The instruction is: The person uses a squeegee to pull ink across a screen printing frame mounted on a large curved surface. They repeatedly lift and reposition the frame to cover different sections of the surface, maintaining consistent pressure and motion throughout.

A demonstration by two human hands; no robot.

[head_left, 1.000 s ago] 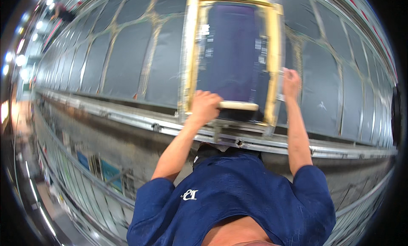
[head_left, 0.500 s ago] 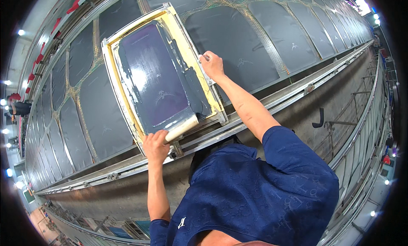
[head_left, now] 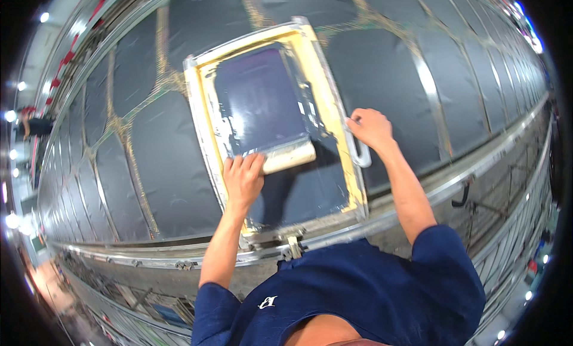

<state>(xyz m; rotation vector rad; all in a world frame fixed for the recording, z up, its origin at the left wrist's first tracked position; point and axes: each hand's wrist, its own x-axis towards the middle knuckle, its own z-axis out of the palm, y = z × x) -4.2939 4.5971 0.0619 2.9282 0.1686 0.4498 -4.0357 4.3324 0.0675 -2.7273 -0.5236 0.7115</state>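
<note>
A screen-printing frame (head_left: 329,101) with a metal edge and yellow inner border lies on the long table. Dark, glossy ink covers its mesh (head_left: 259,98). My left hand (head_left: 243,179) is closed on one end of a pale squeegee (head_left: 291,157), which lies across the mesh around its middle. Below the squeegee, the mesh looks smoother and duller. On the frame's right side, my right hand (head_left: 373,128) is closed at a light-coloured handle (head_left: 362,155), whose lower part shows beneath the fingers.
Dark fabric panels (head_left: 388,77) lie in rows along the table to both sides. A metal rail (head_left: 412,197) runs along the table's near edge, with a small bracket (head_left: 295,247) in front of the frame. Another person (head_left: 36,126) stands at the far left.
My left hand has pushed the squeegee away from me, from the frame's near end to about mid-mesh. My right hand stays at the frame's right side. The whole view has shifted.
</note>
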